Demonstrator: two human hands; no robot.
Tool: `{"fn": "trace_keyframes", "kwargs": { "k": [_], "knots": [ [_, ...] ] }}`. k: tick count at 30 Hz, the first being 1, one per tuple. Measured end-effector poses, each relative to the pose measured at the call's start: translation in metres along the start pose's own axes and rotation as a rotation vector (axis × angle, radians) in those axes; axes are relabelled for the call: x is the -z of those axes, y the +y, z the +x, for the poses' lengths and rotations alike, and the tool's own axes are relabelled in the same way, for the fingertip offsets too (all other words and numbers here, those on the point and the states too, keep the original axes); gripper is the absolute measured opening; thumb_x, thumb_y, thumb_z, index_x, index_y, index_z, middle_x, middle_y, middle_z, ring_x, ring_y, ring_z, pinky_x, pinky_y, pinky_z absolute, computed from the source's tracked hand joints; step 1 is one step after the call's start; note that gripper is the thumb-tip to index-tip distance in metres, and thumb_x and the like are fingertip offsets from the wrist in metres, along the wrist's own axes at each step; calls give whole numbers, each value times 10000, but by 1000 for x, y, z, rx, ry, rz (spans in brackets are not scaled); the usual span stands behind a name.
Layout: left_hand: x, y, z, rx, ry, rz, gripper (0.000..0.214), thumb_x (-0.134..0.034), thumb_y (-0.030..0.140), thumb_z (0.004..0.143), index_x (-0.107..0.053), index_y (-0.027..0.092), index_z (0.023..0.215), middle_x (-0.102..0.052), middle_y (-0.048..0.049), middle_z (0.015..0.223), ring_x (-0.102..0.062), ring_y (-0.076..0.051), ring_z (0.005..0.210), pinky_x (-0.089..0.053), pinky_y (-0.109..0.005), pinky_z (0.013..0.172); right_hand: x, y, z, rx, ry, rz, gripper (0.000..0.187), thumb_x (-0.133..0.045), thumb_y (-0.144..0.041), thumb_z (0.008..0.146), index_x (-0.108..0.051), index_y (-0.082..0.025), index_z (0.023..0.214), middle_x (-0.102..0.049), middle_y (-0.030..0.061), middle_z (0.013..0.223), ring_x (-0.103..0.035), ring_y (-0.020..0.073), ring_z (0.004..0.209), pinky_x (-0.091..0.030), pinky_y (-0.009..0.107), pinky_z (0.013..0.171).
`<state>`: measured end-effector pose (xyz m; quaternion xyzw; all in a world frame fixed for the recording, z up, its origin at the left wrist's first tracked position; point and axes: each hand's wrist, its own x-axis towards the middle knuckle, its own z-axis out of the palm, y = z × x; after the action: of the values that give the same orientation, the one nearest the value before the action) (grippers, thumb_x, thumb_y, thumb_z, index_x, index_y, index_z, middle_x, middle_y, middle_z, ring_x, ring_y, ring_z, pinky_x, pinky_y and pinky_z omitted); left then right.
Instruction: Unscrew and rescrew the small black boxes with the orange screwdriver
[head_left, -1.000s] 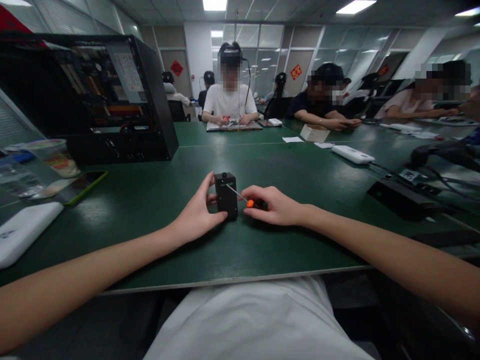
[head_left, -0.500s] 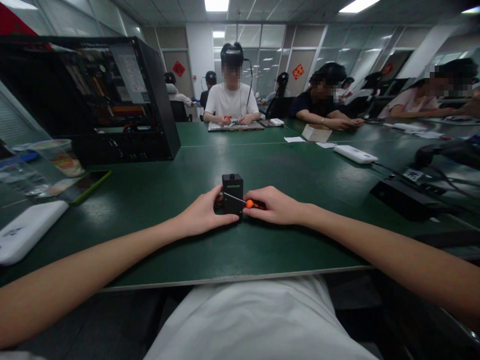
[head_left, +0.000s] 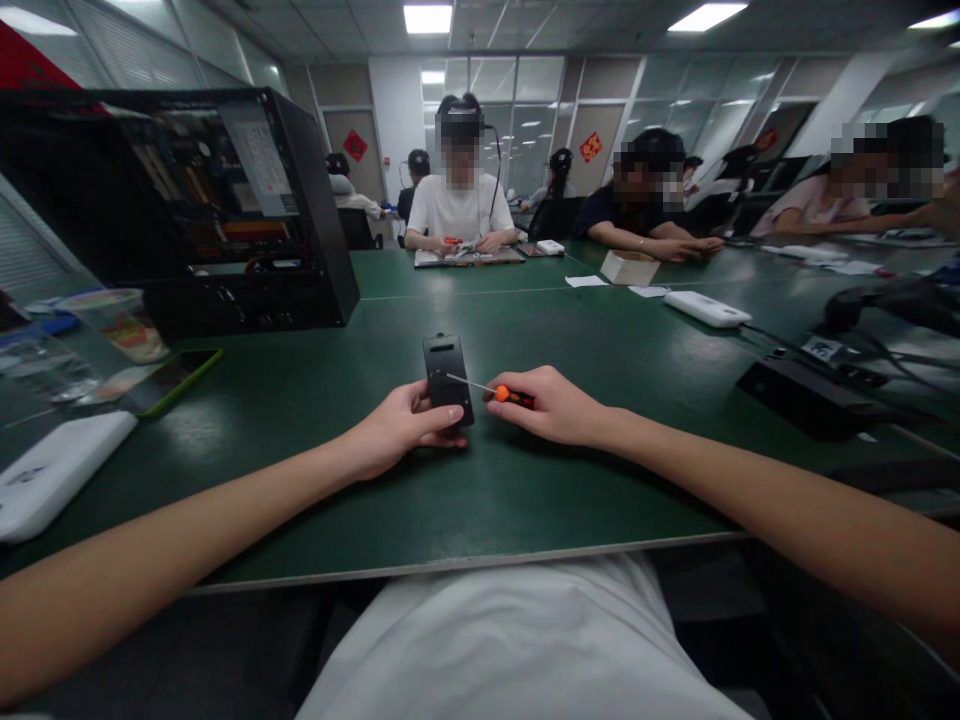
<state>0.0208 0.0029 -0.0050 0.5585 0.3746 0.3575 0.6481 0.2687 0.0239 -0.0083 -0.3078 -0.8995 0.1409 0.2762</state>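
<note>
A small black box-shaped device [head_left: 445, 376] lies flat on the green table [head_left: 525, 480] in front of me. My left hand [head_left: 397, 428] grips its near end, thumb and fingers wrapped round it. My right hand [head_left: 551, 404] is closed on a small screwdriver [head_left: 501, 393] with an orange and black handle. The thin metal shaft points left, and its tip rests on the device's upper face.
An open black computer case [head_left: 225, 210] stands at the back left. A plastic cup [head_left: 120, 322], a green-edged phone [head_left: 161, 378] and a white pad [head_left: 52, 470] lie at left. White boxes [head_left: 705, 308] and black cabled gear [head_left: 810, 395] are at right. Several people sit across the table.
The device stood upright a second ago. My left hand has tipped it back so it lies flat, and my right hand has kept the screwdriver tip against it.
</note>
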Motion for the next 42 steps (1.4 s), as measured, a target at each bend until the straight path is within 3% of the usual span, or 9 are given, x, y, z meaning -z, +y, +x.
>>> {"fn": "trace_keyframes", "kwargs": {
  "k": [4,12,18,23,27,30,34,42],
  "knots": [
    [1,0,3,-26,-44,-9,514,-888,393,702,-618,118,1042,-706,-76,951,-544,-63,587,-426,-202,529,-1,3,0,-22,19,17,371,-553,-493,965,-674,-143,971,-637,17,768,-523,100,643,-371,225,629],
    [3,1,0,-13,-98,47,509,-903,270,645,-566,145,1004,-673,-37,911,-564,-85,594,-437,-234,543,-1,1,1,-25,12,1,350,-536,-462,979,-674,-140,984,-660,29,786,-538,104,659,-372,226,646],
    [-1,5,-1,-16,-45,-51,458,-887,253,639,-571,139,950,-659,-15,812,-501,-64,520,-354,-220,478,-1,3,1,-59,17,89,376,-702,-486,859,-674,-142,1009,-683,37,852,-565,116,699,-412,232,660],
    [3,7,3,-15,12,-93,451,-873,275,671,-589,126,988,-736,-98,967,-498,-62,523,-360,-224,479,8,-1,5,-165,218,287,367,-740,-505,797,-697,-148,870,-673,30,790,-563,125,689,-431,251,647],
    [8,5,5,-46,44,-60,457,-869,311,694,-575,140,998,-716,-58,898,-485,-60,497,-347,-215,459,23,-9,5,-186,445,327,389,-780,-510,750,-685,-165,904,-678,37,859,-581,133,724,-465,263,660],
    [7,5,5,-53,37,-69,446,-868,315,696,-549,151,960,-671,-22,836,-472,-50,496,-334,-203,464,32,-14,2,-151,519,220,347,-785,-494,763,-663,-182,854,-661,26,807,-550,118,654,-450,261,605],
    [3,6,5,-72,44,-58,451,-861,311,687,-512,159,929,-629,1,792,-466,-50,499,-326,-206,469,37,-19,-3,-80,523,-3,311,-740,-474,820,-628,-197,732,-615,17,671,-491,115,556,-384,280,523],
    [7,3,8,-167,126,51,406,-796,295,731,-457,181,925,-617,14,786,-489,-66,491,-348,-226,460,42,-19,-9,43,503,-288,312,-652,-502,871,-612,-233,718,-630,22,622,-503,119,499,-366,299,509]
  ]
}}
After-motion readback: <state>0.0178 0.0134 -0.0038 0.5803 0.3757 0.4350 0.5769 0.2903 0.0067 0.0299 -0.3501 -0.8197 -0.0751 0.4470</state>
